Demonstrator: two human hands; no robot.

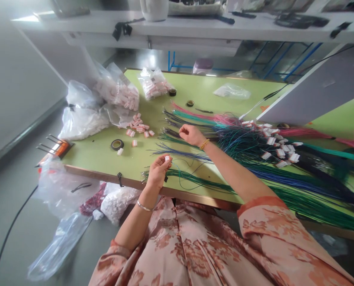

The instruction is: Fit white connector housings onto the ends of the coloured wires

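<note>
In my left hand point(159, 170), near the table's front edge, a small white connector housing point(167, 158) is pinched between the fingertips, with thin wires trailing from it to the right. My right hand point(191, 135) is over the dark wires point(177, 134) in the middle of the table, its fingers pressed together; whatever lies between them is too small to make out. Blue wires point(183, 152) and green wires point(191, 178) run in bundles beside and below the hands. Loose white-and-orange connectors point(139, 126) lie scattered to the left.
Bags of connectors point(117, 91) stand at the table's left back, near a roll of black tape point(117, 144). An orange rack with metal prongs point(60, 148) sits at the left corner. Wired connectors point(280, 152) are heaped at the right. A shelf point(195, 28) spans the back.
</note>
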